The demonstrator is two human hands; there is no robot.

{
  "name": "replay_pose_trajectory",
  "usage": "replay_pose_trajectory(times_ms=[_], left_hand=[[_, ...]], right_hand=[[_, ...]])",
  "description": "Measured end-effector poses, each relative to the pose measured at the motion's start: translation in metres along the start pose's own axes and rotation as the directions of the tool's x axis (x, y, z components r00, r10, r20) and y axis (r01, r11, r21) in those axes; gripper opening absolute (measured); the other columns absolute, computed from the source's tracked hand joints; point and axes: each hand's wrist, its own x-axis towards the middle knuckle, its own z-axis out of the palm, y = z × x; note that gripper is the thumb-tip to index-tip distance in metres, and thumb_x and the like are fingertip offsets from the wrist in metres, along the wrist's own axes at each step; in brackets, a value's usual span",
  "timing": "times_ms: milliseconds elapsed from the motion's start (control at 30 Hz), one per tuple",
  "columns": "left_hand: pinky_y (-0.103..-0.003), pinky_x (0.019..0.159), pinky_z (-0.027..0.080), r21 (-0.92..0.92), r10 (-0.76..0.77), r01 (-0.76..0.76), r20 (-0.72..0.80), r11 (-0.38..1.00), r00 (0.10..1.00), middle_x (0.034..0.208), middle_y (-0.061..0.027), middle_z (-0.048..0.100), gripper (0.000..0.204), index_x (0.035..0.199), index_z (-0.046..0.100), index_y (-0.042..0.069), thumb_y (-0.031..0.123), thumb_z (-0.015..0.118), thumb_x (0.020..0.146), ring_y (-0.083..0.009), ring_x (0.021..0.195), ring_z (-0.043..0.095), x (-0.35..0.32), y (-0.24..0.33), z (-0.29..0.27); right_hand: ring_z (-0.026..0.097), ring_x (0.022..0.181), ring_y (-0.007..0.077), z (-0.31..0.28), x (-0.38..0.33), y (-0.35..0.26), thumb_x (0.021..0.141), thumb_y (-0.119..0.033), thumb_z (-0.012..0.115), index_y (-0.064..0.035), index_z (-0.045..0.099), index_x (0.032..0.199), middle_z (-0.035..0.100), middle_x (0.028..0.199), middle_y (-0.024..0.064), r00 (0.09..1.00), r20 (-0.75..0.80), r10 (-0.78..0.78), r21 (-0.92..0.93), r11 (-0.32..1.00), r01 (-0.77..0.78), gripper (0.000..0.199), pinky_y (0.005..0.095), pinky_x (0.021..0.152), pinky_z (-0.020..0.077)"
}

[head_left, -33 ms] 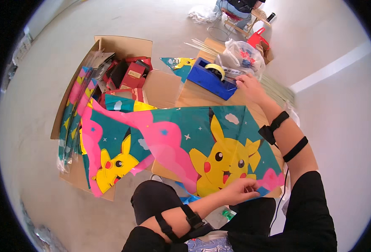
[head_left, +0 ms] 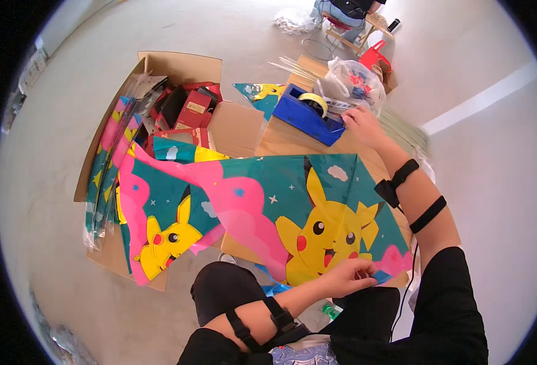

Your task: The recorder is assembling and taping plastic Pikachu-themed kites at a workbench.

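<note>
Hardly anything moves from the earlier frame: the whole view slips a touch, while both hands keep their places. Left hand (head_left: 350,275) lies on the near edge of a printed sheet (head_left: 244,198), thumb and forefinger narrowly apart; whether they pinch it I cannot tell. The sheet spreads beneath and leftward of these fingers, partly over the wooden table (head_left: 280,144), and its left part reaches a carton (head_left: 180,68); whether that part is a separate piece is unclear. Right hand (head_left: 364,126) has its fingertips close together at the cutting end of a blue tape dispenser (head_left: 303,121); whether they grip tape is too small to see. Beyond them, a plastic bag (head_left: 371,91) blurs its contents
</note>
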Motion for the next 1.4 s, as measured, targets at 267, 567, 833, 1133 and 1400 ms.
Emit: replay_pose_trajectory(times_ms=[267,567,833,1133,1400], left_hand=[[-0.024,0.065,0.045,-0.047,-0.019,0.02,0.016,0.999,1.0,0.08,-0.0007,0.059,0.02,0.1,0.058,0.004,0.019,0.068,0.092,-0.0067,0.073,0.054,0.007,0.014,0.003],[-0.025,0.064,0.045,-0.077,0.012,-0.009,0.044,0.997,0.999,0.078,-0.0002,0.056,0.02,0.099,0.056,0.004,0.019,0.068,0.092,-0.0068,0.072,0.051,0.007,0.009,0.012],[-0.025,0.063,0.044,-0.055,0.014,-0.011,0.045,0.998,0.999,0.077,0.0003,0.053,0.021,0.096,0.054,0.004,0.018,0.068,0.091,-0.0062,0.071,0.05,0.006,0.008,0.013],[-0.024,0.062,0.043,-0.093,0.0,0.006,0.059,0.996,0.998,0.078,0.0018,0.054,0.019,0.101,0.058,0.004,0.017,0.068,0.091,-0.0047,0.071,0.049,0.008,0.012,0.014],[-0.024,0.065,0.045,-0.076,0.008,-0.005,0.035,0.997,0.999,0.081,0.0018,0.058,0.019,0.101,0.058,0.005,0.018,0.068,0.092,-0.0049,0.073,0.05,0.007,0.002,0.015]], right_hand=[[0.061,0.096,0.0336,-0.001,0.034,0.031,0.092,-0.033,0.06,-0.0024,0.067,0.1,0.063,0.1,0.0184,0.915,0.391,0.1,0.029,0.992,-0.121,0.032,0.0411,0.083,0.0481],[0.056,0.068,0.0083,-0.048,0.05,-0.014,0.089,-0.026,0.069,-0.0012,0.07,0.092,0.063,0.076,0.0019,0.851,0.455,0.263,0.3,0.855,-0.424,0.025,0.0257,0.061,0.047],[0.052,0.06,0.009,-0.091,0.033,-0.003,0.085,-0.016,0.07,0.0012,0.071,0.091,0.061,0.072,-0.0001,0.774,0.559,0.296,0.12,0.895,-0.429,0.018,0.0245,0.053,0.0418],[0.048,0.06,0.008,-0.051,-0.003,0.036,0.086,-0.016,0.07,-0.0024,0.065,0.085,0.053,0.069,-0.0021,0.685,0.561,0.465,0.314,0.646,-0.696,0.014,0.0246,0.053,0.0404],[0.054,0.064,0.0114,0.032,-0.018,0.032,0.084,-0.025,0.071,-0.004,0.066,0.079,0.059,0.072,0.001,0.742,0.267,0.614,0.159,0.732,-0.663,0.022,0.0283,0.056,0.0443]])
